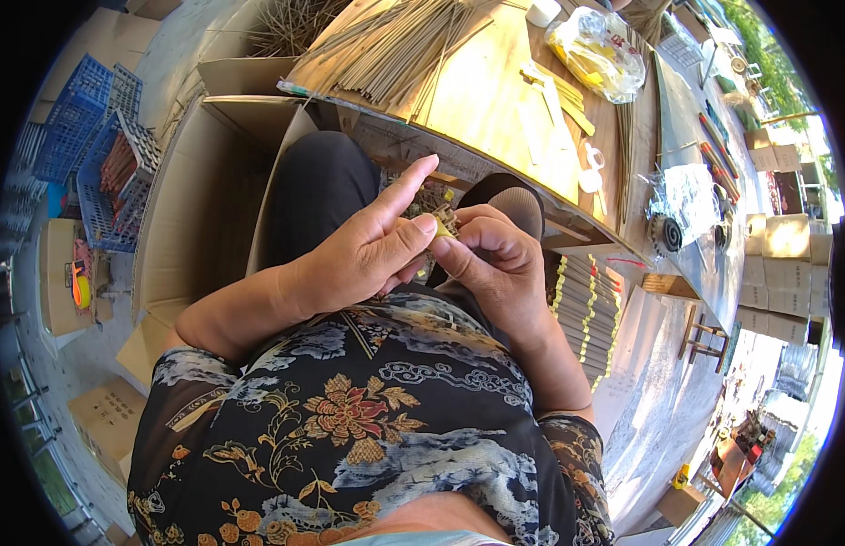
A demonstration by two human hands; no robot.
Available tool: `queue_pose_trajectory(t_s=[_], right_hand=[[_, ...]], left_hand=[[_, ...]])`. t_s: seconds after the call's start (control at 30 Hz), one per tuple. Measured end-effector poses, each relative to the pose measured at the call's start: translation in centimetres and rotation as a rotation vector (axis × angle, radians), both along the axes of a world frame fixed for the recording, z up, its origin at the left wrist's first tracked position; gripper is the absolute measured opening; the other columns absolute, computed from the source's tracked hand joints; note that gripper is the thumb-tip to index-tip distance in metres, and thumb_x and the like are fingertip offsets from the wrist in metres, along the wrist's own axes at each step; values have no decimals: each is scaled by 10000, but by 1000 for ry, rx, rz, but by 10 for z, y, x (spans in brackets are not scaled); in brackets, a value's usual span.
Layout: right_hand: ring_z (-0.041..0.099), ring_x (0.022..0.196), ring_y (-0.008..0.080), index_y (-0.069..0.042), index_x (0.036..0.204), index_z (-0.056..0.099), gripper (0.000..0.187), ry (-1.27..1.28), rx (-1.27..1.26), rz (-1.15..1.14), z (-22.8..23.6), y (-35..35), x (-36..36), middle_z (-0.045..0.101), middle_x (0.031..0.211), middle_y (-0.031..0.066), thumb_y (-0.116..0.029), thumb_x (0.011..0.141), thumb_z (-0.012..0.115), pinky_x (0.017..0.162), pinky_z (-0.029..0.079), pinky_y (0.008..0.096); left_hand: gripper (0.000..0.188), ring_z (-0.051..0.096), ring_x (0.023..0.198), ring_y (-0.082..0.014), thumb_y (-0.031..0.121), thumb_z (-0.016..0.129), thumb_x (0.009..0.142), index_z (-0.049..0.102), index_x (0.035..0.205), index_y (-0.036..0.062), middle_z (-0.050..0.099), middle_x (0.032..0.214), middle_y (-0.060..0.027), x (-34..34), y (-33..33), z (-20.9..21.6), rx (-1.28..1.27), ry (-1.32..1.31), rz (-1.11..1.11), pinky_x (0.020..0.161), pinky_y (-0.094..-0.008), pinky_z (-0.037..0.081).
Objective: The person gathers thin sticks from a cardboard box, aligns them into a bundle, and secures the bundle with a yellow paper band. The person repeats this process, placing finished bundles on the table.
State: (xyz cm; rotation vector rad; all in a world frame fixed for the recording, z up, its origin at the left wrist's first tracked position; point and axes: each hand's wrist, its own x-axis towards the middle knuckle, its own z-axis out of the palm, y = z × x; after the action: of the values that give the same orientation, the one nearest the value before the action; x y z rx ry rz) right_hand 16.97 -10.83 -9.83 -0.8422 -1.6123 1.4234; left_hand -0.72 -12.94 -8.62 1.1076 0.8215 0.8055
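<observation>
Above my lap, my left hand (363, 250) is closed round a small bundle of thin brown sticks (448, 217), whose ends poke up between the two hands. Its thumb presses on the bundle while the forefinger stretches out away from me. From the other side, my right hand (506, 264) pinches a short yellow strip (443, 228) at the bundle, thumb against forefinger. The strip lies against the sticks near their ends; how far round it goes is hidden by my fingers. Most of the bundle's length is hidden by the hands.
Ahead stands a wooden table (477, 86) with many loose thin sticks (395, 55), yellow strips (568, 100), scissors (592, 168) and a plastic bag (597, 55). An open cardboard box (199, 200) is at my left. Yellow-banded stick bundles (586, 314) lie at my right. Blue crates (86, 118) stand far left.
</observation>
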Motion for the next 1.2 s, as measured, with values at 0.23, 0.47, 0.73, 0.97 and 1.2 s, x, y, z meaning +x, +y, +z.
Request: queue_pose_trajectory(t_s=[0.23, 0.47, 0.73, 0.97, 1.2], right_hand=[[512, 718, 141, -11, 689, 549, 172, -19, 15, -23, 1, -2, -2, 562, 811, 81, -105, 767, 668, 644, 416, 248], [525, 737, 160, -19, 701, 553, 196, -39, 97, -36, -13, 10, 0, 561, 815, 83, -146, 740, 696, 655, 423, 262], [481, 620, 108, 1, 735, 587, 220, -282, -48, -204, 3, 1, -4, 522, 633, 23, -190, 743, 697, 532, 385, 251], [399, 605, 42, 16, 807, 590, 204, -168, -238, -64, 6, -5, -1, 494, 643, -5, -184, 847, 588, 512, 360, 212], [482, 725, 52, -2, 967, 556, 181, 82, -297, 162, 2, 0, 6, 565, 772, 9, -159, 878, 538, 645, 414, 198]], left_hand=[[577, 376, 525, -50, 251, 333, 953, 8, 1388, 54, 430, 646, 5, 0, -2, 0, 23, 28, 7, 452, -175, 322], [570, 371, 536, -42, 235, 332, 955, 4, 1387, 57, 431, 659, 7, 2, -1, -5, 35, 36, 73, 458, -172, 342], [605, 448, 565, -65, 193, 412, 932, 46, 1374, -1, 468, 640, -36, 9, -6, -7, 262, 351, 255, 548, -211, 404], [596, 483, 608, -106, 197, 366, 943, -2, 1379, 26, 500, 694, -75, 16, -9, -4, 342, 443, 210, 591, -235, 417], [591, 395, 632, -66, 208, 329, 954, -49, 1393, 94, 431, 735, -16, 15, -6, -9, 284, 248, 95, 594, -204, 389]])
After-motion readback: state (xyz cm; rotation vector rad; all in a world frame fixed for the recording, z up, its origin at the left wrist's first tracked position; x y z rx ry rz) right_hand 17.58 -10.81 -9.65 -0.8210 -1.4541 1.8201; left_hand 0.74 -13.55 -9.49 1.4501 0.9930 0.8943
